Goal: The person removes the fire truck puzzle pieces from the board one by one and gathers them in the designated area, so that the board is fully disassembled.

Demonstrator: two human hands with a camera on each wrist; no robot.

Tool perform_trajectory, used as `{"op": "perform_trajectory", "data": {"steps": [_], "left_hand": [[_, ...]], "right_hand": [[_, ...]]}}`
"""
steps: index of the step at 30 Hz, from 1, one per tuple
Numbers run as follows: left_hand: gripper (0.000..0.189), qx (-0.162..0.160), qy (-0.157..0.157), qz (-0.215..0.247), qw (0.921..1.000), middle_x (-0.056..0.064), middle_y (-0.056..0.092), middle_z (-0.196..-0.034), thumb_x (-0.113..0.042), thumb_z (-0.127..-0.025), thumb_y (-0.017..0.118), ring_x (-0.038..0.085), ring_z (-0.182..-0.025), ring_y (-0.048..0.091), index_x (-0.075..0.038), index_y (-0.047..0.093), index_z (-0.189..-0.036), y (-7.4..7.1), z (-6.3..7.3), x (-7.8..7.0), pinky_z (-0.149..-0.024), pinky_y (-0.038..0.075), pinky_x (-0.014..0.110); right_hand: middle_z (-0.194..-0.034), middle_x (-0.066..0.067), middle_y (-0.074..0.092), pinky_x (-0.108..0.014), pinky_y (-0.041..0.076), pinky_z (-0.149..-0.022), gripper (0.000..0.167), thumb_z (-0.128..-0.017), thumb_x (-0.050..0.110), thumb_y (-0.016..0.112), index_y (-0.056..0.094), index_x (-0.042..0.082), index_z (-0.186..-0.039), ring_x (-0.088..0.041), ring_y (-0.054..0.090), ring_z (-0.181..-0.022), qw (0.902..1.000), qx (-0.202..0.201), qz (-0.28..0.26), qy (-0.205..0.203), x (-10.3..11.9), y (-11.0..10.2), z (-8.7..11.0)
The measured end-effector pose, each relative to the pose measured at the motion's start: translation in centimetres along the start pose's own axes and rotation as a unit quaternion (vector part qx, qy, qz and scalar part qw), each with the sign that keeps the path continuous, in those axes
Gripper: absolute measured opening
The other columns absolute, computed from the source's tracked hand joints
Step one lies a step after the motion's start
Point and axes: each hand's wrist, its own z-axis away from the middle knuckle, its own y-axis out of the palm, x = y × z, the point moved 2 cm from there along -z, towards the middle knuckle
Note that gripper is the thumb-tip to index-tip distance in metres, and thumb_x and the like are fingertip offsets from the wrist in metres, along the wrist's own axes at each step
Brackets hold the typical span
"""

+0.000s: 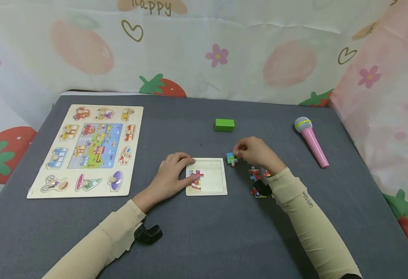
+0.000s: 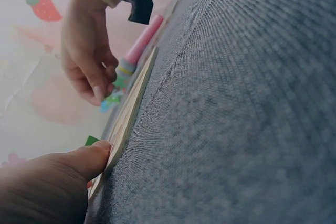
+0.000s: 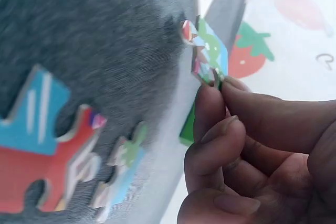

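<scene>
- Since the puzzle piece [image 1: 230,159] is pinched by one edge only, its knobs poke out free, probably so they can be seen; it's just beside the tray [image 1: 209,159], toward 2 o'clock.
- Right hand [image 1: 258,154]: thumb and forefinger clamped on that piece. Can't tell if it touches the tabletop [image 1: 207,232].
- Left hand [image 1: 170,172]: not wrapped round anything, just resting on the tray's 9 o'clock side, I'd guess so it won't slide. Its thumb covers part of the assembled patch [image 1: 195,186] inside, down toward 8 o'clock.
- Loose pieces [image 1: 254,174] lie at 3 o'clock from the tray, partly hidden by the right sleeve [image 1: 284,186] and a black wrist device [image 1: 262,188], so no clue how many.
- Green block [image 1: 224,125] at 1 o'clock, pink microphone [image 1: 314,145] between 2 and 3, big picture board [image 1: 136,120] at 9, all well apart from the tray.
</scene>
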Motion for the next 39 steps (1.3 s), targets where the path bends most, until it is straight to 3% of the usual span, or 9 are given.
{"op": "perform_trajectory", "data": {"steps": [13,19,31,34,39], "left_hand": [[0.038,0.006,0.005,-0.005,1.0,0.009,0.052,-0.127,-0.037,-0.089,0.067,0.03,-0.121,0.043,-0.015,0.064,-0.12,-0.1,-0.1,-0.1,-0.091,0.034,0.049],[0.047,0.013,-0.008,-0.006,0.9999,0.008,0.051,-0.128,-0.04,-0.089,0.067,0.029,-0.123,0.042,-0.012,0.06,-0.127,0.0,-0.1,0.0,-0.092,0.034,0.048],[0.057,0.021,-0.011,-0.021,0.9995,0.01,0.05,-0.13,-0.041,-0.09,0.065,0.03,-0.124,0.042,-0.008,0.054,-0.134,0.2,-0.1,0.3,-0.094,0.035,0.048],[0.057,0.021,-0.008,-0.024,0.9995,0.01,0.05,-0.131,-0.042,-0.09,0.064,0.029,-0.124,0.042,-0.008,0.053,-0.135,0.2,-0.1,0.3,-0.093,0.035,0.048],[0.058,0.022,0.006,-0.033,0.9992,0.01,0.05,-0.132,-0.04,-0.09,0.064,0.03,-0.125,0.041,-0.007,0.052,-0.136,0.2,0.0,0.4,-0.092,0.035,0.047]], "right_hand": [[-0.087,-0.01,0.064,-0.031,0.045,-0.063,0.018,-0.092,0.013,0.064,0.066,0.005,-0.107,-0.019,0.056,-0.07,0.9996,-0.003,0.027,-0.012,-1.2,0.5,-0.2],[-0.085,-0.009,0.06,-0.03,0.044,-0.063,0.03,-0.087,0.008,0.068,0.061,0.006,-0.116,-0.018,0.054,-0.069,0.9983,0.022,0.034,-0.041,-1.4,0.8,0.3],[-0.087,-0.01,0.057,-0.037,0.044,-0.072,0.027,-0.086,0.005,0.069,0.063,0.007,-0.113,-0.023,0.052,-0.08,0.9958,-0.002,0.06,-0.07,-1.5,1.1,0.8],[-0.091,-0.011,0.057,-0.038,0.045,-0.074,0.027,-0.087,0.005,0.068,0.064,0.007,-0.113,-0.024,0.053,-0.083,0.9959,-0.012,0.056,-0.07,-1.0,1.1,1.1],[-0.091,-0.008,0.058,-0.036,0.046,-0.074,0.022,-0.089,0.006,0.066,0.065,0.005,-0.111,-0.022,0.055,-0.083,0.9923,-0.024,0.053,-0.11,1.3,2.1,1.6]]}}
